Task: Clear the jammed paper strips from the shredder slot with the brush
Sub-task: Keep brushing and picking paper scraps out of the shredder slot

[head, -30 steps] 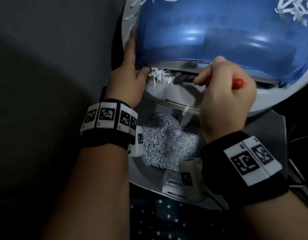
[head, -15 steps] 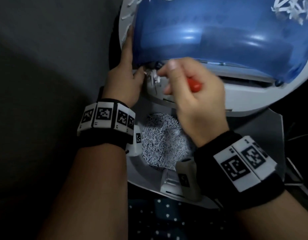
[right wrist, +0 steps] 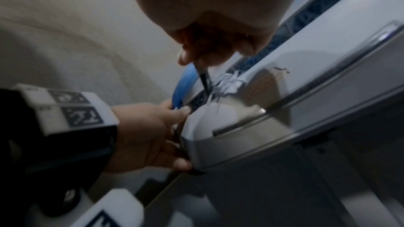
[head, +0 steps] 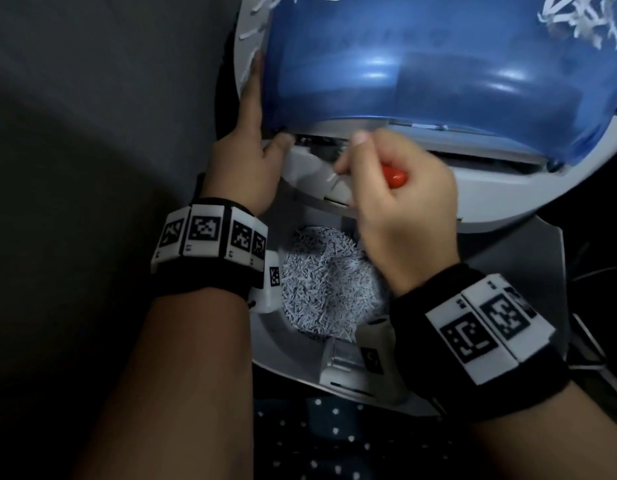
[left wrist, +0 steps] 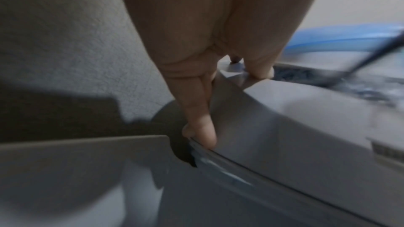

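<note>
A clump of white paper strips (right wrist: 227, 84) juts from the dark shredder slot (head: 320, 144) at the centre of the right-wrist frame, the thin dark tip of the brush (right wrist: 204, 82) dug into it. The right hand (head: 400, 209), centre of the head view, has its fingers curled tight around the brush's orange handle, pinching it low and pen-like, apparently so the tip can pick at the jam rather than sweep.

At the slot's left end the left hand (head: 246, 161) clasps the grey shredder head (head: 507, 195): thumb pressed on top beside the slot, fingers laid together down the side edge, likely bracing the unit against the prodding.

The translucent blue cover (head: 421, 64) fills the upper right of the head view, loose shreds scattered along its top edge. Below the hands, lower centre, the open grey bin (head: 528, 282) holds a heap of fine shredded paper (head: 327, 282), seemingly placed to catch whatever falls free. How much paper remains wedged deeper in the slot cannot be told.
</note>
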Demonstrator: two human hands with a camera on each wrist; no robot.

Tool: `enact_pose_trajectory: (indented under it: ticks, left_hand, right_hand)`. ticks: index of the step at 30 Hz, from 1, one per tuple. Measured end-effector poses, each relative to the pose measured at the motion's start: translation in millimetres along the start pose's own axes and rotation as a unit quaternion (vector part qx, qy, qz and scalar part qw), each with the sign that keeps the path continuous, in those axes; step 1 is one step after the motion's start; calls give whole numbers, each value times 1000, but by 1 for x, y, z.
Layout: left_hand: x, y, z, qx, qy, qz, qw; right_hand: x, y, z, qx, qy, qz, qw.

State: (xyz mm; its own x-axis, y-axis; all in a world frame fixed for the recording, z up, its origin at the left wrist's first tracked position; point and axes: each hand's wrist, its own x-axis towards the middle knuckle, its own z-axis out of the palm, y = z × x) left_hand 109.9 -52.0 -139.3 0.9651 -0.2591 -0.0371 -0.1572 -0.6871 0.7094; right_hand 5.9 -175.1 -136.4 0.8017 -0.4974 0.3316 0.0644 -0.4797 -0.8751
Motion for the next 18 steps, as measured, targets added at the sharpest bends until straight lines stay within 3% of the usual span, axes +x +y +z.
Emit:
enact_pose_trajectory:
  ticks: [4,9,11,15,16,18]
  left_hand:
    - [1,0,1,-7,0,-4,1000]
    - [-3,2,0,-5,4,-1,1000]
    - [-3,2,0,-7,2,-2,1000]
    - [-1,2,1,-1,5,-10,1000]
    - [-1,2,1,-2,6,-11,1000]
    - [-1,1,2,-2,7,-9,1000]
  right_hand:
    - [3,-3,-11,48,96,-6,994]
    - [-3,-7,3,44,-43,7,998]
    - [-2,-2,3,0,-39,29,999]
    - [7,4,-10,-7,82,38,996]
    - [5,3,-10,9,80,33,996]
    - [-2,-3,-3,36,13,30,999]
